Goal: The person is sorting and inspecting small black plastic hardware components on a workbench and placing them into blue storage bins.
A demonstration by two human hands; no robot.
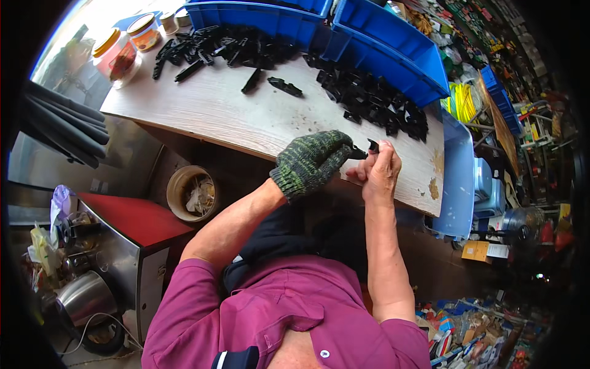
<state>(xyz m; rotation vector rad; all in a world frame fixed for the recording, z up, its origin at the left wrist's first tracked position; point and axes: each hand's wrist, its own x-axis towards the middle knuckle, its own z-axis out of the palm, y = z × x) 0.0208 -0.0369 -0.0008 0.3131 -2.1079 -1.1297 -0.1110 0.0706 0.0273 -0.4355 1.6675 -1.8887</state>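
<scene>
Gloved left hand [312, 163] grips a black part [357, 153], bare right hand [381, 167] pinches a small black piece [373, 146] just right, at table [227, 117] near edge, right side.

L hand [314, 161], in green/blk knit glove, fingers curled tog. & pointing R; R hand [382, 167] bare, raised, fingers bent, pinching at tips. Hands v. close, slight gap btwn. L forearm [236, 220] bare, slants up & R; R forearm [387, 252] bare, approx. upright.
</scene>
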